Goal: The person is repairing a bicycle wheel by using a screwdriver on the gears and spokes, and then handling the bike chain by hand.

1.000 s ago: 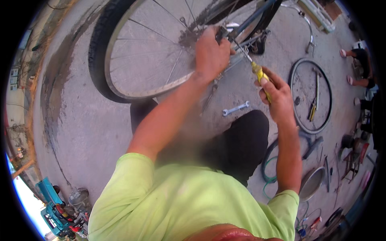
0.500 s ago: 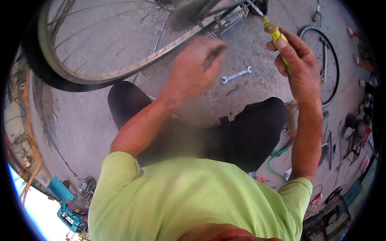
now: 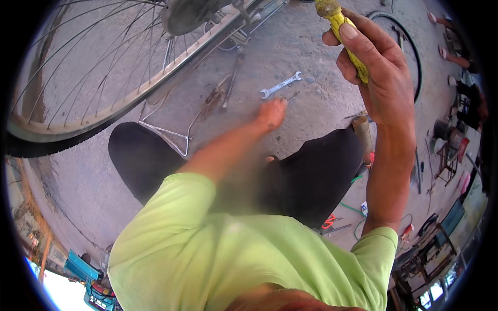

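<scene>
My right hand (image 3: 376, 59) is raised at the upper right, its fingers wrapped round the yellow handle of a screwdriver (image 3: 342, 28); the shaft runs out of the picture at the top. Low over the ground, my left hand (image 3: 272, 113) is closed on the near end of a thin metal rod (image 3: 292, 97). The rod's far tip pokes out past the fingers, and its kind is too small to tell. Just beyond that hand lies a silver open-end wrench (image 3: 281, 85). A bicycle wheel (image 3: 119, 114) with a black tyre fills the upper left.
A bent metal stand (image 3: 171, 136) lies beside my left knee, near a rusty rod-like tool (image 3: 232, 80). Behind my right forearm are a black tyre ring (image 3: 416, 62) and a ribbed tube (image 3: 363, 132). Orange-handled scissors (image 3: 329, 222) lie by my right thigh. Other people's legs show at far right.
My left hand has come down from near the wheel to the thin rod on the ground. The screwdriver has moved up and away from the bicycle in my right hand. The view has shifted.
</scene>
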The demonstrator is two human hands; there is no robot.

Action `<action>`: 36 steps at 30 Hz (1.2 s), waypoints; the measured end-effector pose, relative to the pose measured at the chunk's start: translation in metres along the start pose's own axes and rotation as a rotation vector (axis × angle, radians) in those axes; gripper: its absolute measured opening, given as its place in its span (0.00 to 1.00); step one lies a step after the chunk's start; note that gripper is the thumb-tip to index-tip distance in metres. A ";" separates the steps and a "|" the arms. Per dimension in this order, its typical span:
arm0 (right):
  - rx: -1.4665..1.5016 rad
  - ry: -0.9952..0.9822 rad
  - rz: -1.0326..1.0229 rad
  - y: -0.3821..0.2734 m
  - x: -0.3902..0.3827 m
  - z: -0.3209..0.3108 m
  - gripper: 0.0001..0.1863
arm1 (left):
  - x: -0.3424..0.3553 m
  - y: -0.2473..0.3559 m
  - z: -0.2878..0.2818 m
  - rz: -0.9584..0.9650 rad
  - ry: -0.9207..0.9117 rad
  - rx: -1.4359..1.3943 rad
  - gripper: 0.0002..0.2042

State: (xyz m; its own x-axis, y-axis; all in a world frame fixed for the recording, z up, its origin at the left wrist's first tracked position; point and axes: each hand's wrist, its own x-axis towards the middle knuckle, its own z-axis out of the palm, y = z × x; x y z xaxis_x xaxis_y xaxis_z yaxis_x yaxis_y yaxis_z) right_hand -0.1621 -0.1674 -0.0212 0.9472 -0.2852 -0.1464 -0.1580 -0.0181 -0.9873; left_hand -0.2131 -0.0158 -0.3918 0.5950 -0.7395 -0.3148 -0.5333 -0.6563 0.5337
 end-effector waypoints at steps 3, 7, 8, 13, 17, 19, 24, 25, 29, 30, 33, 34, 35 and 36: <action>-0.040 0.059 0.043 -0.006 -0.004 0.001 0.21 | 0.005 -0.018 -0.019 -0.049 -0.184 -0.047 0.09; 0.004 0.083 0.161 -0.015 -0.001 0.011 0.21 | 0.022 -0.074 0.032 0.115 0.089 0.239 0.10; 0.018 0.081 0.155 -0.011 0.001 0.006 0.22 | 0.022 -0.058 0.017 0.082 0.012 0.191 0.10; 0.030 0.029 0.141 -0.021 0.001 0.013 0.22 | 0.003 -0.030 -0.049 -0.137 -0.380 -0.029 0.13; 0.068 0.014 0.147 -0.012 -0.001 -0.002 0.22 | -0.037 -0.001 -0.202 -0.208 -0.316 -0.491 0.16; 0.074 0.028 0.157 -0.018 -0.001 0.002 0.22 | -0.066 -0.015 -0.238 0.093 0.126 -0.390 0.15; 0.141 0.031 0.198 -0.015 0.001 0.005 0.21 | -0.121 0.029 -0.373 -0.116 0.510 -0.961 0.10; 0.150 0.025 0.204 -0.015 0.002 0.005 0.21 | -0.125 0.033 -0.385 -0.085 0.624 -1.036 0.09; 0.147 0.037 0.203 -0.015 -0.001 0.007 0.21 | -0.120 0.045 -0.422 0.150 0.957 -0.850 0.08; 0.144 0.043 0.206 -0.016 -0.002 0.008 0.21 | -0.116 0.045 -0.428 0.193 0.990 -0.684 0.08; 0.150 0.041 0.207 -0.014 -0.003 0.008 0.21 | -0.109 0.048 -0.441 0.259 0.999 -0.341 0.10; 0.159 0.033 0.203 -0.014 -0.004 0.008 0.21 | -0.109 0.051 -0.445 0.249 0.956 -0.340 0.10; 0.167 0.025 0.200 -0.014 -0.005 0.008 0.21 | -0.110 0.053 -0.448 0.238 0.912 -0.338 0.11; 0.164 0.034 0.202 -0.014 -0.006 0.009 0.21 | -0.109 0.052 -0.450 0.251 0.887 -0.337 0.11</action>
State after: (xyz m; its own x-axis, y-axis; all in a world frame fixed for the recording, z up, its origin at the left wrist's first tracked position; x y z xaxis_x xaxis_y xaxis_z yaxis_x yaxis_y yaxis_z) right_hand -0.1626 -0.1567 -0.0076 0.8909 -0.2989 -0.3419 -0.2929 0.1970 -0.9356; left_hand -0.0353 0.0984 0.0239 0.7971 -0.3804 0.4689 -0.5886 -0.3166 0.7438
